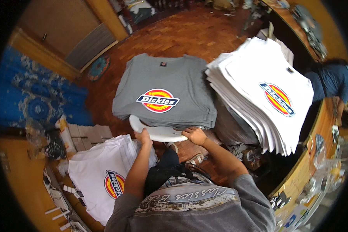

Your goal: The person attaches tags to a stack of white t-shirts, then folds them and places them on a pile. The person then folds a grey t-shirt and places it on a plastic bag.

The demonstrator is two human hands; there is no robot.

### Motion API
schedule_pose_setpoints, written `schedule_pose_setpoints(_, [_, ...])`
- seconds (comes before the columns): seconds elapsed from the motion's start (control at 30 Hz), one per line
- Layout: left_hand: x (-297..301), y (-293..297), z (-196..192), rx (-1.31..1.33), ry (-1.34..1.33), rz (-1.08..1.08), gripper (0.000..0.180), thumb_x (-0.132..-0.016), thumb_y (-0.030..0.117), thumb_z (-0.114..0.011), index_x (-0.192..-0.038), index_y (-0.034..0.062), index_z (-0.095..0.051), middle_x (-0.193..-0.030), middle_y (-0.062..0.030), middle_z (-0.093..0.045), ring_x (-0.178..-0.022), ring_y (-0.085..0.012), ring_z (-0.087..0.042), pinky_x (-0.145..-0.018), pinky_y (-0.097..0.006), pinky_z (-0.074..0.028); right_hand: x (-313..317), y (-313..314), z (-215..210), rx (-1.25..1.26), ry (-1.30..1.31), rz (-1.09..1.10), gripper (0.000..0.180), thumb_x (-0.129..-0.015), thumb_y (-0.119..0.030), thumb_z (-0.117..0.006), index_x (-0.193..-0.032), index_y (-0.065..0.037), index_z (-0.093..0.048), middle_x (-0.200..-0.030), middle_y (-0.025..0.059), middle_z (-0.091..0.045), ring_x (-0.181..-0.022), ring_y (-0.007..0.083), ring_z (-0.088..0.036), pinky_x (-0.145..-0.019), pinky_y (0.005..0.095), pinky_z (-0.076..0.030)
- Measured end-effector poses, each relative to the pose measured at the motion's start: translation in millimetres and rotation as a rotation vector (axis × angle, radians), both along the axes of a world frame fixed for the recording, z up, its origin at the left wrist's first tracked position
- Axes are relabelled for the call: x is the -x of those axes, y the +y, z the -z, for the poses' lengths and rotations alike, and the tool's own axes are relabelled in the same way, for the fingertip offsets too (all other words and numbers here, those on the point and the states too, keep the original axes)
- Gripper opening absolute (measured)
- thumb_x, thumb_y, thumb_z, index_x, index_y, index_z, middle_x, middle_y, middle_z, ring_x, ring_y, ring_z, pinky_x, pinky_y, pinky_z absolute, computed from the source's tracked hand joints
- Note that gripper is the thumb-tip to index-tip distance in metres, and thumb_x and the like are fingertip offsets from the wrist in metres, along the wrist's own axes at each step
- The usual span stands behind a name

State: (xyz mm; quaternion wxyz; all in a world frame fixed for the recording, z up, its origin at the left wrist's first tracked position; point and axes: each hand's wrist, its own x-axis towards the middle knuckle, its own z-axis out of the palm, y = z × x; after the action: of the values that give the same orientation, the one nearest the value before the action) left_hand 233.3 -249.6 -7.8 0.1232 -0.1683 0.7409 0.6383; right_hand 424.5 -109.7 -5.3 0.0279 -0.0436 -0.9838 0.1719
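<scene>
Both hands grip the near edge of a white plastic chair (164, 135), of which only a curved part shows. My left hand (144, 137) is closed on its left part, and my right hand (195, 135) is closed on its right end. Just beyond the chair edge lies a stack of grey T-shirts (162, 81) with a red, yellow and blue print on the top one. The shirts hide whatever is under them. A tall, leaning stack of white T-shirts (255, 69) with the same print stands to the right.
More white T-shirts (87, 162) lie at my lower left. Beyond them hangs a blue patterned curtain (38, 89), near a brown door (61, 31). A wooden table (298, 170) runs along the right, with another person (330, 81) beside it. The floor (162, 34) is parquet.
</scene>
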Motion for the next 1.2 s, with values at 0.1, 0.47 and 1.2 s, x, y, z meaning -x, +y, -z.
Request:
schedule_pose_setpoints(0.1, [38.0,-1.3,2.0,-0.002,0.035,0.086,0.042,-0.064,-0.005,-0.049,-0.104,-0.0025,-0.038,-0.097,-0.0143,-0.048,-0.086,-0.0245,-0.049,-0.076,-0.031,-0.037,29.1,-2.8,5.0,0.000,0.212,-0.046,0.018,-0.066,-0.013,-0.046,-0.083,-0.009,-0.048,-0.071,0.0033,-0.051,-0.065,0.0192,-0.054,-0.049,0.0283,-0.044])
schedule_pose_setpoints(0.47, [282.6,21.8,-9.4,0.158,0.094,0.474,0.049,-0.069,0.009,-0.054,-0.113,0.0026,-0.033,-0.103,-0.0165,-0.046,-0.094,-0.0252,-0.046,-0.080,-0.032,-0.035,243.4,-48.8,6.1,0.309,0.058,0.015,0.051,-0.066,-0.005,-0.049,-0.114,-0.008,-0.032,-0.104,0.0159,-0.045,-0.083,0.0300,-0.052,-0.065,0.0354,-0.045])
schedule_pose_setpoints(1.2, [15.7,-151.2,-116.9,0.582,0.379,-0.372,0.032,-0.077,0.004,-0.040,-0.109,0.0019,-0.034,-0.107,-0.0121,-0.041,-0.088,-0.0195,-0.047,-0.073,-0.029,-0.037,590.5,-41.3,-25.4,1.288,-0.267,-0.437,0.064,-0.070,-0.031,-0.057,-0.116,0.003,-0.028,-0.096,0.0136,-0.051,-0.085,0.0224,-0.051,-0.071,0.0308,-0.042])
